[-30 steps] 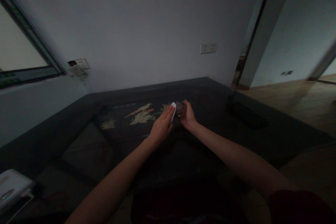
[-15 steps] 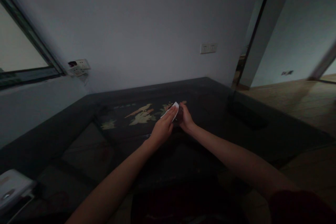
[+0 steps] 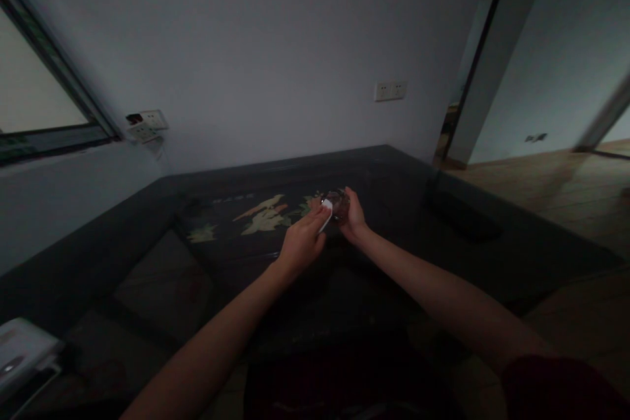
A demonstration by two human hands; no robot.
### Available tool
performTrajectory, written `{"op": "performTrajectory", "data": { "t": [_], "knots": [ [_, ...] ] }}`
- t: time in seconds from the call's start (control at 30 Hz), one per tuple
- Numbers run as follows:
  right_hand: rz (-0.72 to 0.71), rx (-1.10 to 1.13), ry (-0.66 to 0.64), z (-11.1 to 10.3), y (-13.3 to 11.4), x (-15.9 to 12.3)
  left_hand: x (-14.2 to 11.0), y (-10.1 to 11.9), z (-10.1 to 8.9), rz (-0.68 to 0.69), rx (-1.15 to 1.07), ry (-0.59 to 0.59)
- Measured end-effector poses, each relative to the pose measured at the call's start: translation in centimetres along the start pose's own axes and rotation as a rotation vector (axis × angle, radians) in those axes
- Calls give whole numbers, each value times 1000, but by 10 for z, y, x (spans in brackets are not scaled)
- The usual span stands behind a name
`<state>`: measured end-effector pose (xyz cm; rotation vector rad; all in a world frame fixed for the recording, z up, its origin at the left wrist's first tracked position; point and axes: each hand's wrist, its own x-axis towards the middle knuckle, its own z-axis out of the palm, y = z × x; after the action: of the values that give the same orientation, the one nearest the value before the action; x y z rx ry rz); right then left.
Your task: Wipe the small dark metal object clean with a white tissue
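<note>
My right hand [image 3: 352, 220] is closed round a small clear glass [image 3: 338, 202], held just above the dark table [image 3: 394, 177]. My left hand [image 3: 302, 239] pinches a small white cloth or tissue [image 3: 326, 213] and presses it against the near left side of the glass. Both hands meet over the table's inlaid picture of pale birds and leaves [image 3: 266, 215]. The room is dim, so the inside of the glass is hard to make out.
A white box-like object [image 3: 22, 351] lies at the table's near left corner. A dark flat object [image 3: 462, 213] rests at the right side. Wall sockets [image 3: 391, 90] sit on the back wall and another socket block [image 3: 145, 126] is by the window. A doorway opens at right.
The white cloth has shifted on the glass: it was raised over the top half a second ago and now sits lower against the glass's side. The glass shows again past my left fingers.
</note>
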<state>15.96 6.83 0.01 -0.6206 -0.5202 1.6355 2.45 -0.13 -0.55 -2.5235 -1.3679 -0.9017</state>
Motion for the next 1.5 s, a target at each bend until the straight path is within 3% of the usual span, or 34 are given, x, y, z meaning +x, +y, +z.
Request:
{"op": "performTrajectory", "data": {
  "t": [0.2, 0.47, 0.73, 1.03, 1.2, 1.33, 1.5],
  "knots": [
    [34, -63, 46, -1, 9, -3, -2, -1, 5, 120, -132, 57],
    [84, -65, -45, 0, 23, -7, 7, -8, 3, 33, -143, 37],
    [34, -10, -27, 2, 11, -4, 8, -16, 5, -41, -47, 42],
    [9, -17, -39, 0, -1, 0, 1, -11, 4, 149, -95, 107],
    [58, -58, -54, -3, 5, 0, 1, -3, 4, 234, -115, 68],
    [142, -56, -86, -1, 13, -5, 6, -2, 1, 181, -45, 64],
    [97, -13, -108, 4, 9, -6, 9, -9, -1, 58, 52, 89]
  ]
}}
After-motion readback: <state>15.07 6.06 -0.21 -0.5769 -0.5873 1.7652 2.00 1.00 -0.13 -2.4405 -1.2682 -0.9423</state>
